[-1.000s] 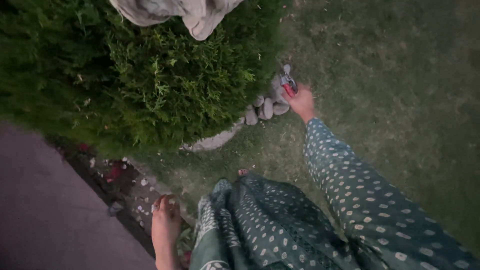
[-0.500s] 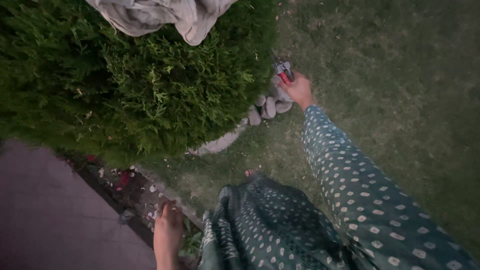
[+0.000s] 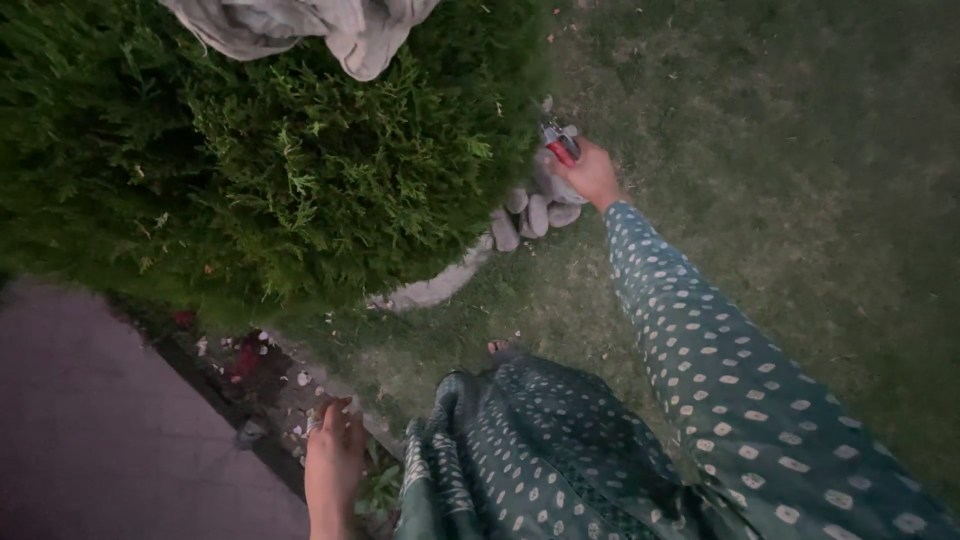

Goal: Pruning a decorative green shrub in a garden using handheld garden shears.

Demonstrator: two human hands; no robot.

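Note:
My right hand [image 3: 592, 176] reaches out to the right edge of a round, dense green bush [image 3: 270, 160] and grips red-handled pruning shears [image 3: 559, 142], whose blades point into the foliage. The sleeve on that arm is teal with pale dots. My left hand [image 3: 334, 455] hangs low at the bottom of the view, fingers loosely together and holding nothing, above a strip of soil strewn with petals. A pale cloth [image 3: 310, 25] lies draped over the top of the bush.
Several grey stones [image 3: 535, 210] and a curved stone edging [image 3: 430, 288] ring the bush's base. Lawn [image 3: 780, 150] spreads to the right. A dark paved path [image 3: 100, 430] lies at lower left. My toes [image 3: 497, 347] show beneath the dotted garment.
My right hand with the shears has moved slightly up and in toward the bush's edge. The left hand has stayed low with little change.

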